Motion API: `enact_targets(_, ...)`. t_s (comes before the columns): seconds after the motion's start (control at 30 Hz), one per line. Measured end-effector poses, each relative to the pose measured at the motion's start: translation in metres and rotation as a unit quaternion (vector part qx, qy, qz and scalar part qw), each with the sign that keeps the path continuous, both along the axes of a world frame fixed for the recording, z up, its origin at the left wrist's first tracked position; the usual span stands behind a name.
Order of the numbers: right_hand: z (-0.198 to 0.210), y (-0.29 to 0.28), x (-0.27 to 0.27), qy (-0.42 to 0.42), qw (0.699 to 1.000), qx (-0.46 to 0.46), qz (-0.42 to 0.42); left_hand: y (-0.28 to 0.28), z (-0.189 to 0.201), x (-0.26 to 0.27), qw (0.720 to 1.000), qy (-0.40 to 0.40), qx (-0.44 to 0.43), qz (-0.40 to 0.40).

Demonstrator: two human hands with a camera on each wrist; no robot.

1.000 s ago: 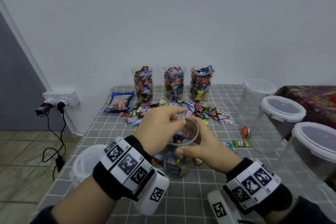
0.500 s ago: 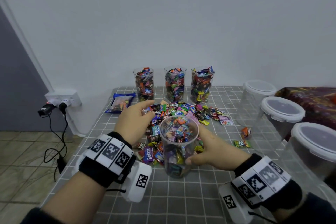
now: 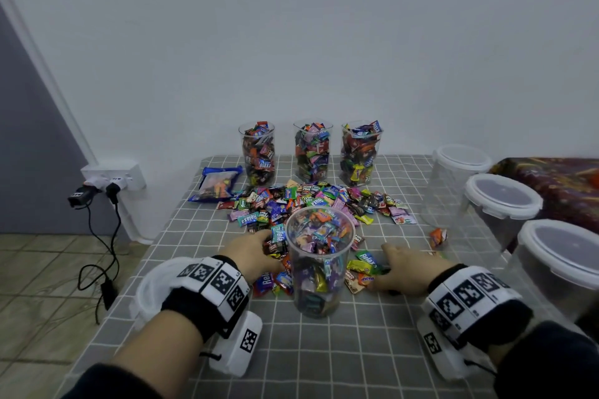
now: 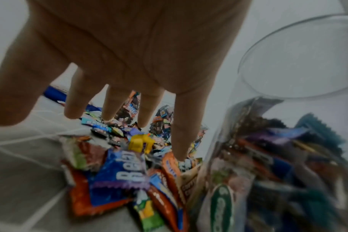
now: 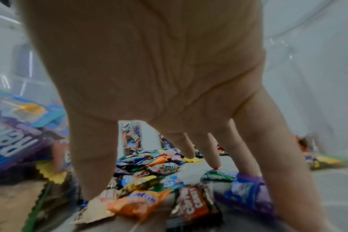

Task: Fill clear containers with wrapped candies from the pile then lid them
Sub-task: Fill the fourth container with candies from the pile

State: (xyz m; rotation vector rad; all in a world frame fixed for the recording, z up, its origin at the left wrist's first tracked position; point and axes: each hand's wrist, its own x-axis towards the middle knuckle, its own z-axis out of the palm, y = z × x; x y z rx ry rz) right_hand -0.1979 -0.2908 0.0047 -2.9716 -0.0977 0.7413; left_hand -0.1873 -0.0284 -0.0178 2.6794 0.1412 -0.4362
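Note:
A clear cup [image 3: 319,261] nearly full of wrapped candies stands free on the grey checked tablecloth [image 3: 356,350]. A pile of wrapped candies [image 3: 311,204] spreads behind and beside it. My left hand [image 3: 256,253] is spread palm-down over candies just left of the cup, its fingers [image 4: 182,130] straight and reaching down onto the wrappers [image 4: 119,175]. My right hand [image 3: 402,269] is spread over candies right of the cup, its fingertips [image 5: 215,163] touching down among the wrappers [image 5: 141,202]. Neither hand holds anything.
Three full clear cups [image 3: 312,152] stand in a row by the wall. A blue candy bag [image 3: 217,183] lies at the back left. Three large lidded clear tubs [image 3: 502,201] line the right edge. A white lid [image 3: 152,285] lies under my left wrist. One stray candy [image 3: 437,236] lies right.
My left hand left the cup's mouth and dropped onto the candies to its left. My right hand let go of the cup and went down onto the candies to its right.

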Motion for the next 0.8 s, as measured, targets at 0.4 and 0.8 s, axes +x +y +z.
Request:
enact_targets(0.4,-0.011,0.028,0.007,-0.016,0.997,0.005,0.074,-0.02,-0.002,0.0,0.984,0.042,0.134,-0.107)
enact_targets(0.8,-0.023,0.033,0.016,-0.067,0.988,-0.028,0.134,-0.025,0.002,-0.002,0.981,-0.035,0.16,-0.106)
